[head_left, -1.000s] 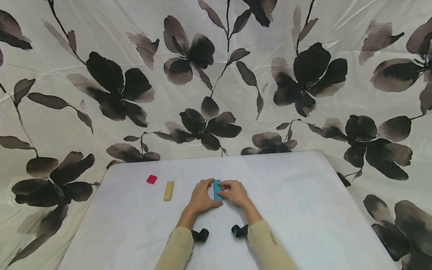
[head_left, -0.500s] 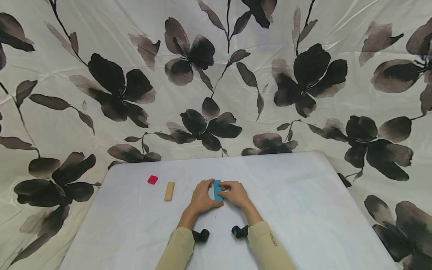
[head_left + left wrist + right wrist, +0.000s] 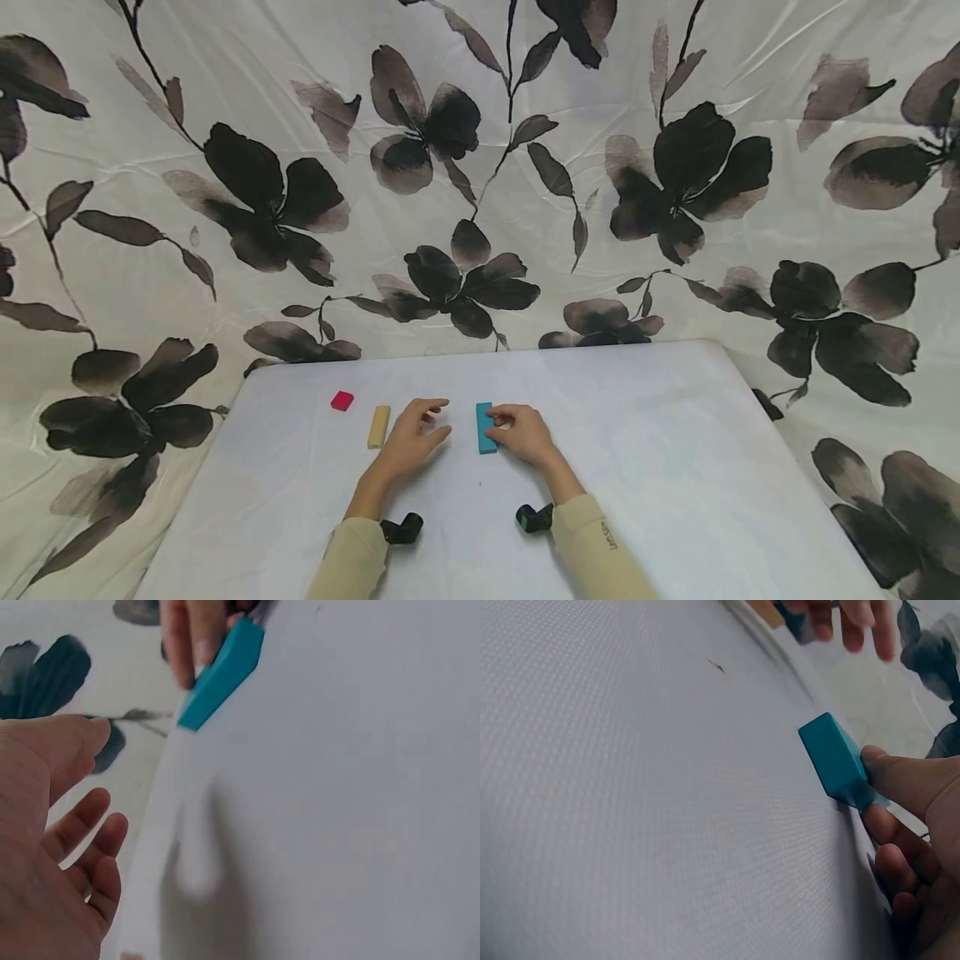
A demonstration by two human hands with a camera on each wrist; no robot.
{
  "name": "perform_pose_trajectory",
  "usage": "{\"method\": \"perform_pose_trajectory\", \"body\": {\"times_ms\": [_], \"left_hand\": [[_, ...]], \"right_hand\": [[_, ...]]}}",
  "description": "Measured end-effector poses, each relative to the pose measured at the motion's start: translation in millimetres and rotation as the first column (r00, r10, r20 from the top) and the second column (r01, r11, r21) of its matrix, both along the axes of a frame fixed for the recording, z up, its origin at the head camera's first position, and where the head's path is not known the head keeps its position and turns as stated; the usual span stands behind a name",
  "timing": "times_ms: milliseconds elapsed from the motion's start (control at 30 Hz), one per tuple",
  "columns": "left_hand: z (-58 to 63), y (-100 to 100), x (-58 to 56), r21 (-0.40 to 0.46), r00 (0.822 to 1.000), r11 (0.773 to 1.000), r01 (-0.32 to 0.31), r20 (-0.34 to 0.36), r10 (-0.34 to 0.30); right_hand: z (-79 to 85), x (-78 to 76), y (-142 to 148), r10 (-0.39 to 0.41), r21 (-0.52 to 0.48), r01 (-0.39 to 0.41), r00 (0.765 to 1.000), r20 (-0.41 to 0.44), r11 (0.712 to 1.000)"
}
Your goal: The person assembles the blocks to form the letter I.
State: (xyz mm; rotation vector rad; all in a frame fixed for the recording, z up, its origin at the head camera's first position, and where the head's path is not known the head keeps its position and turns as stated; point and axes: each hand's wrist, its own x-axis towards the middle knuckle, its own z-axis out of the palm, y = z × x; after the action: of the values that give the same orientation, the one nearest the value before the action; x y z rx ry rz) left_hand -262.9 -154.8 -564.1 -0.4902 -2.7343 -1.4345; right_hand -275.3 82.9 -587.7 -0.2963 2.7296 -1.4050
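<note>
A long blue block (image 3: 485, 440) lies on the white table, pointing away from me in the head view. At its right side is my right hand (image 3: 527, 435), pinching it between thumb and curled index finger. The right wrist view shows the thumb (image 3: 900, 776) against the side of the blue block (image 3: 829, 754). To the left, my left hand (image 3: 408, 437) is apart from the block, fingers spread and loosely bent, with nothing in it. In the left wrist view the left hand's palm (image 3: 30, 825) is bare, and the blue block (image 3: 223, 679) is beyond it.
Left of my left hand lies a yellow block (image 3: 378, 427) on the white table (image 3: 637, 483). A small red block (image 3: 342, 401) is farther left and back. Behind the table's far edge hangs a floral cloth (image 3: 555, 250). Each wrist carries a black camera (image 3: 402, 528).
My left hand has let go of the blue block and moved left, towards the yellow block. The right hand has stayed at the blue block, and the red and yellow blocks have not moved.
</note>
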Motion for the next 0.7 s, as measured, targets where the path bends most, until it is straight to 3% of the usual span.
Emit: {"method": "perform_pose_trajectory", "body": {"times_ms": [167,333,533,700], "left_hand": [[11.0,-32.6,-3.7,-0.060,0.999,0.998,-0.033,0.000,0.033],[14.4,-63.9,-5.8,-0.132,0.997,0.989,-0.063,0.028,0.067],[11.2,-95.7,-2.8,-0.235,0.995,0.969,-0.082,0.038,0.093],[5.4,-109.1,-5.4,-0.286,0.993,0.954,-0.086,0.048,0.104]], "right_hand": [[1.0,0.5,1.8,-0.003,0.002,0.003,1.000,-0.018,1.000],[0.2,1.3,2.2,0.002,-0.008,-0.002,1.000,-0.026,1.000],[-0.1,5.2,-0.2,0.024,-0.036,-0.024,1.000,-0.017,0.999],[0.2,5.0,0.4,0.015,-0.034,-0.017,0.999,-0.041,0.999]]}}
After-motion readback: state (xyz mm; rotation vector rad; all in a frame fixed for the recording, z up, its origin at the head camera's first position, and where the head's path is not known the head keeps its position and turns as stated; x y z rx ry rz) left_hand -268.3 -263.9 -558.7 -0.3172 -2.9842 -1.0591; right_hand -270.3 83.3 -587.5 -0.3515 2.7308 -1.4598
